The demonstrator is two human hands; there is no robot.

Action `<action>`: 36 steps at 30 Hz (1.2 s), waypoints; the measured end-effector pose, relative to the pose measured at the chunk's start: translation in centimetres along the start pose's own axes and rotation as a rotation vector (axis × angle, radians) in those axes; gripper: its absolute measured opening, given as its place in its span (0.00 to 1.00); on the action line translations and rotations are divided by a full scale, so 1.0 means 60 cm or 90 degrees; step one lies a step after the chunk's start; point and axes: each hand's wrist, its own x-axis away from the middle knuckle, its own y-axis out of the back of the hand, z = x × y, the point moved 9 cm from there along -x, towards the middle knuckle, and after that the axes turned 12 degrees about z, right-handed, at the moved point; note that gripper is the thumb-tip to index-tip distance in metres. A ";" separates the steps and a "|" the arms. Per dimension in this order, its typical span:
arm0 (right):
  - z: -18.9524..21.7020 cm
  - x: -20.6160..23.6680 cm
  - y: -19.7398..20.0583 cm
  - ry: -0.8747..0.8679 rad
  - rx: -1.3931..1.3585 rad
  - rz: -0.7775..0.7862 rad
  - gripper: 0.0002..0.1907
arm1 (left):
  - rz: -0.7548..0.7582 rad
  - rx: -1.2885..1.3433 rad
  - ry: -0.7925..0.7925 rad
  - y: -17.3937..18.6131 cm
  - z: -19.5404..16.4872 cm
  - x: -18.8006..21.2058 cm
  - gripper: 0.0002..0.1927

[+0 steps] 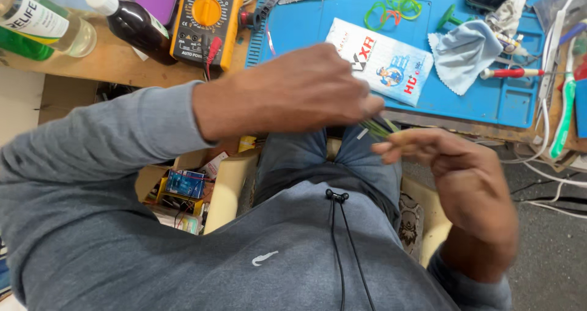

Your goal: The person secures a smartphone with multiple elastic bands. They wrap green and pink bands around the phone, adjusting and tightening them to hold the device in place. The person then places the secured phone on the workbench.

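Head view shows both hands meeting over the lap: left hand (299, 91) with fingers pressed together, right hand (455, 164) pinching what may be a thin green strip (378, 127) lying between them, nearer the left fingertips; blur hides details.

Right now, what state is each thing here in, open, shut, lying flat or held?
left hand: raised over the lap, fingers curled, blurred; a hold cannot be told.
right hand: fingers loosely bent, holding nothing clear.
dark bottle: white cap on, lying tilted.
clear bottle: lying on its side.
multimeter: lying flat, red lead plugged in.
blue cloth: crumpled on the blue mat.
white packet: lying flat.
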 end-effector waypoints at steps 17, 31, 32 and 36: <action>-0.069 -0.038 0.040 0.223 0.469 -0.398 0.09 | -0.384 1.202 0.253 -0.189 0.115 0.038 0.22; -0.093 -0.046 0.059 0.207 0.490 -0.396 0.12 | -0.440 1.261 0.286 -0.210 0.104 0.025 0.23; -0.096 -0.047 0.064 0.208 0.460 -0.393 0.13 | -0.439 1.253 0.289 -0.210 0.104 0.024 0.23; -0.084 -0.050 0.060 0.261 0.541 -0.386 0.12 | -0.427 1.202 0.288 -0.204 0.108 0.023 0.23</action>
